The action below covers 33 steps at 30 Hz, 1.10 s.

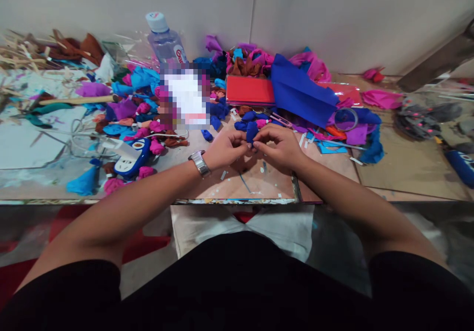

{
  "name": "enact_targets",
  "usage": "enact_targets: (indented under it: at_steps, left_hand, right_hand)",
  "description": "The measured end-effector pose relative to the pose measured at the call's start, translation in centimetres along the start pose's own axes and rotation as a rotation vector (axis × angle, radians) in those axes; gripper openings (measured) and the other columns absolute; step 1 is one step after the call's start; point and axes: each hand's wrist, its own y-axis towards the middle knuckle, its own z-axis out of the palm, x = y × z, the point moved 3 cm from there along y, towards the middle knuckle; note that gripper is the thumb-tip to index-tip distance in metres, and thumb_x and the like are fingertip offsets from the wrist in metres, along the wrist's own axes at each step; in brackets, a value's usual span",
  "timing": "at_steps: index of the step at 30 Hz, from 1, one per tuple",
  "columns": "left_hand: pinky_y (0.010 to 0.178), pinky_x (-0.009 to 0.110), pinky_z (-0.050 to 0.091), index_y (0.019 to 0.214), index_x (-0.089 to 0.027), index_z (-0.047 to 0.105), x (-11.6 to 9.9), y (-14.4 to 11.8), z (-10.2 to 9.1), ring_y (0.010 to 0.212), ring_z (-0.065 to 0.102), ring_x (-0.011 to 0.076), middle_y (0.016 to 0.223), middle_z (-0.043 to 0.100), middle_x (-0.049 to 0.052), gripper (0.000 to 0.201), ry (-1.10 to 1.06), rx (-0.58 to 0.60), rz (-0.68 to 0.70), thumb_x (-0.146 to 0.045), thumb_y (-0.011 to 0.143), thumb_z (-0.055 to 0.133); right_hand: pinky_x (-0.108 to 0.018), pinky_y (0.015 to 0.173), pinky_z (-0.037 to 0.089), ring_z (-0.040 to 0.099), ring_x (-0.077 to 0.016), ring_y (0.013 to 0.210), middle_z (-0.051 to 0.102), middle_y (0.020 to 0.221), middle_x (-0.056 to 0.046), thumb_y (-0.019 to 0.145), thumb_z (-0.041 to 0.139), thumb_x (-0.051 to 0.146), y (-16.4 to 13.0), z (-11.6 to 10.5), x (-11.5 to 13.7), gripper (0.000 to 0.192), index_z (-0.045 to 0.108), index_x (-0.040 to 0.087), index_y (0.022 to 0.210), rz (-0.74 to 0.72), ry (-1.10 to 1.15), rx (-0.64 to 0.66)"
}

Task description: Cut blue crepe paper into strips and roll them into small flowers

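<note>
- Head view: both hands meet over the near middle of the worktable (pixel 407 173), just beyond its near edge.
- The left hand (pixel 224 149), a metal wristwatch (pixel 200 163) on its wrist, pinches the lower left side of a small dark blue paper piece (pixel 252 131) with thumb and fingertips closed on it.
- The right hand (pixel 280 145) grips the same piece from the right, fingers curled and closed on its lower end.
- The blue piece stands between the two hands, its long axis running near to far, the free rounded end pointing away from the person toward the wall; its lower end is hidden in the fingers.
- Just beyond it lie more small blue and pink rolled pieces (pixel 242 124).
- Further back sit a flat red paper stack (pixel 250 91) and a folded blue sheet (pixel 301 94) to its right.
- A clear water bottle (pixel 165 40) lies tilted far left of centre.
- A ring of clear tape (pixel 345 119) rests right of the hands.
- A blue and white gadget (pixel 131 158) lies left of the left hand.
</note>
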Motion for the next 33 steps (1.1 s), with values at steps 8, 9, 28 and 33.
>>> enact_targets:
  at_steps: [8, 9, 28, 33]
  left_hand:
    - [0.062, 0.020, 0.050, 0.085, -0.014, 0.071, -0.3, -0.1, 0.2, 0.065, 0.064, 0.0103, 0.072, 0.072, 0.002, 0.011, 0.039, 0.040, 0.041, -0.025, 0.084, 0.073]
    - [0.064, 0.021, 0.052, 0.084, -0.014, 0.071, -0.5, -0.1, 0.2, 0.066, 0.065, 0.0111, 0.073, 0.072, 0.003, 0.011, 0.023, 0.043, 0.033, -0.025, 0.083, 0.074]
    - [0.059, 0.021, 0.049, 0.092, -0.014, 0.076, 0.3, -0.2, 0.1, 0.066, 0.065, 0.0120, 0.078, 0.076, 0.004, 0.021, 0.039, 0.048, -0.008, -0.034, 0.085, 0.076]
    - [0.058, 0.022, 0.046, 0.086, -0.015, 0.076, 0.2, -0.1, -0.2, 0.064, 0.061, 0.0112, 0.077, 0.075, 0.003, 0.016, 0.102, 0.050, 0.021, -0.030, 0.085, 0.070]
  right_hand:
    - [-0.031, 0.069, 0.053, 0.067, -0.0173, 0.075, 0.075, 0.085, -0.003, 0.090, 0.077, 0.032, -0.1, 0.2, 0.0, 0.010, 0.076, 0.023, 0.087, 0.031, -0.024, -0.018]
    - [-0.032, 0.069, 0.053, 0.067, -0.0176, 0.075, 0.075, 0.085, -0.003, 0.090, 0.077, 0.033, -0.1, 0.1, 0.0, 0.010, 0.076, 0.023, 0.087, 0.036, -0.029, -0.020]
    - [-0.027, 0.064, 0.055, 0.069, -0.0152, 0.069, 0.072, 0.081, 0.002, 0.074, 0.093, 0.042, -0.3, 0.9, -1.0, 0.049, 0.064, 0.023, 0.108, 0.291, 0.369, -0.062]
    - [-0.033, 0.080, 0.062, 0.075, -0.0189, 0.086, 0.079, 0.097, -0.002, 0.069, 0.095, 0.039, -0.4, 1.4, -1.5, 0.053, 0.070, 0.021, 0.112, 0.426, 0.555, 0.055]
